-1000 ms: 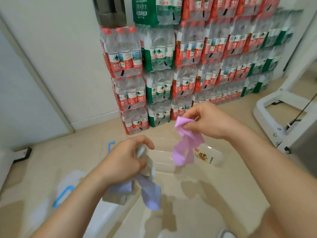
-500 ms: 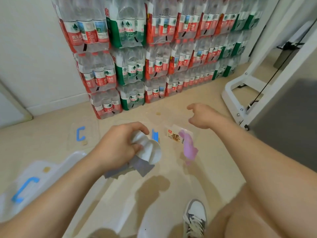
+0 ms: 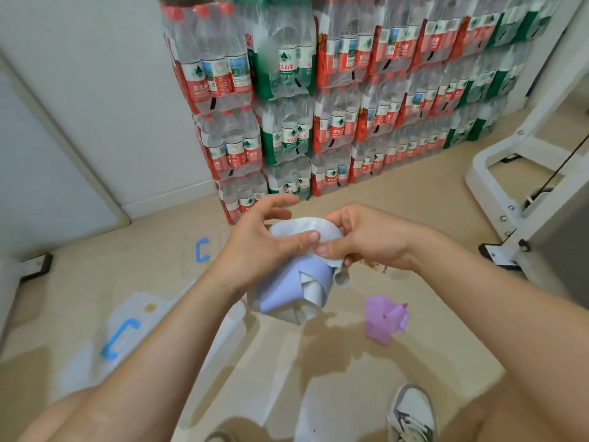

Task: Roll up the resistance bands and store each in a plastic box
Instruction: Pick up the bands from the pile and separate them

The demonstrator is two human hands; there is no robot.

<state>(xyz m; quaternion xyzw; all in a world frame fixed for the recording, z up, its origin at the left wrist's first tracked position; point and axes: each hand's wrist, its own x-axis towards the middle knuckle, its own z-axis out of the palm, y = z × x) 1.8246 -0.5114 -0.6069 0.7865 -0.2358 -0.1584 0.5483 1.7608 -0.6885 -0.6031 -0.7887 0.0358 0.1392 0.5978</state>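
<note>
Both hands hold a loosely bunched pale blue and lilac resistance band (image 3: 293, 288) in mid-air over the floor. My left hand (image 3: 264, 247) grips its upper part with the thumb pressed on top. My right hand (image 3: 360, 240) pinches the band's light upper edge from the right. A pink-purple resistance band (image 3: 384, 319) lies crumpled on the floor to the right, below my right forearm. A clear plastic box lid with a blue handle (image 3: 121, 336) lies on the floor at the left. Another clear lid with a blue clip (image 3: 201, 250) lies further back.
Shrink-wrapped packs of water bottles (image 3: 318, 106) are stacked against the wall ahead. A white machine frame (image 3: 510, 161) stands at the right. My shoe (image 3: 411, 413) is at the bottom edge. A small labelled packet (image 3: 379, 267) lies on the floor under my right hand.
My right hand let go of the pink-purple band, which dropped to the floor, then came across to pinch the pale blue band held in my left hand.
</note>
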